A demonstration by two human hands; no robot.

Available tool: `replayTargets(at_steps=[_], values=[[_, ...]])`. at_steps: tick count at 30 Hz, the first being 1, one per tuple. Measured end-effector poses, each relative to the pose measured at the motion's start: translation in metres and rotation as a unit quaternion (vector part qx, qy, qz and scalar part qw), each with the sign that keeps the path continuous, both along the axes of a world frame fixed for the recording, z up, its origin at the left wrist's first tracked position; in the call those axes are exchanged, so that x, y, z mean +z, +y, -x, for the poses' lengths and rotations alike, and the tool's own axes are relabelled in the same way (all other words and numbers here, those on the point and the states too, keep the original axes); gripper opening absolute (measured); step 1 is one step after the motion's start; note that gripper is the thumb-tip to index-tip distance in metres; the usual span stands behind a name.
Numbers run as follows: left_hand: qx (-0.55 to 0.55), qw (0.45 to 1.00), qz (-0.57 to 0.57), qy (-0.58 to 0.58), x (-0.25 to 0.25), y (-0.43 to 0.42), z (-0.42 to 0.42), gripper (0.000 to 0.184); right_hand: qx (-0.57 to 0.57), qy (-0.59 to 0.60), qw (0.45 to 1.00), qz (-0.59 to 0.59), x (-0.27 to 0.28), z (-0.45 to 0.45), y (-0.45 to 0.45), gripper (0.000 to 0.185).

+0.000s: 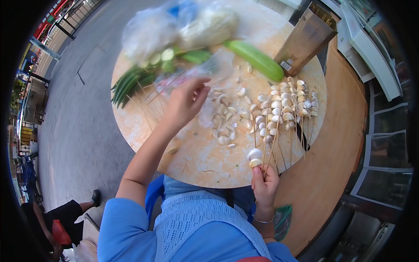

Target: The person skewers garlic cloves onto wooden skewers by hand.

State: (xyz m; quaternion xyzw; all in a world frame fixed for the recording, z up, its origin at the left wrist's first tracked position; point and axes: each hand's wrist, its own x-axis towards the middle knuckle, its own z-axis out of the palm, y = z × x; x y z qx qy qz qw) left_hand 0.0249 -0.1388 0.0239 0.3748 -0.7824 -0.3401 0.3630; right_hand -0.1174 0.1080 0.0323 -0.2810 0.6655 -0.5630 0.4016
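Right now the left hand (187, 98) hovers over the table (196, 163), fingers curled, thumb and index tips slightly apart; blurry. Right hand (265, 185) is at the near table edge, thumb and fingers clamped on a thin skewer (254, 126). Two garlic cloves (255, 157) sit threaded on it, just above the right fingertips; the stick runs on up past them.

Loose cloves (224, 118) lie scattered just right of and nearer than the left fingers, up and left from the right fingers. Filled skewers (286, 102) lie side by side, beyond and right of the right fingers, bare ends toward that hand; a dark handle (302, 136) shows beneath them.

Left of the left fingers: thin bare sticks (150, 98) and dark green pods (124, 89). Beyond those fingers: plastic bags (150, 32), blurred, contents hard to tell. Long green vegetable (257, 59) lies past the left fingertips to the right, its near end close to an upright brown box (303, 41) with sticks poking from the top. Bracelet (264, 221) on the right wrist, below the fingers. Another person (61, 222) is well apart, behind the left hand, beside a red item (60, 232).
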Motion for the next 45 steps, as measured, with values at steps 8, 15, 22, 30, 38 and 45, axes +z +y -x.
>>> replayTargets(at_steps=[8, 15, 22, 30, 38, 45], values=[[-0.161, 0.967, 0.089, -0.174, -0.031, -0.019, 0.080, 0.022, -0.015, -0.012, 0.999, -0.031, -0.002, 0.001, 0.003, 0.016], [-0.198, 0.964, -0.121, -0.127, -0.023, -0.025, 0.094, 0.025, -0.036, -0.001, 0.999, -0.020, 0.004, 0.008, 0.008, 0.016], [-0.187, 0.796, -0.526, 0.235, 0.013, 0.008, 0.054, 0.028, 0.006, 0.027, 1.000, -0.004, 0.013, 0.003, -0.009, 0.015], [-0.195, 0.724, -0.584, 0.312, 0.016, 0.012, 0.051, 0.026, 0.008, 0.055, 0.998, -0.017, 0.022, 0.001, -0.017, 0.016], [-0.191, 0.775, -0.534, 0.279, 0.018, 0.011, 0.051, 0.025, 0.007, 0.065, 0.997, -0.039, 0.024, 0.002, -0.015, 0.016], [-0.226, 0.810, -0.485, 0.239, 0.022, 0.011, 0.050, 0.021, 0.031, 0.055, 0.998, -0.020, 0.026, 0.005, -0.012, 0.017]])
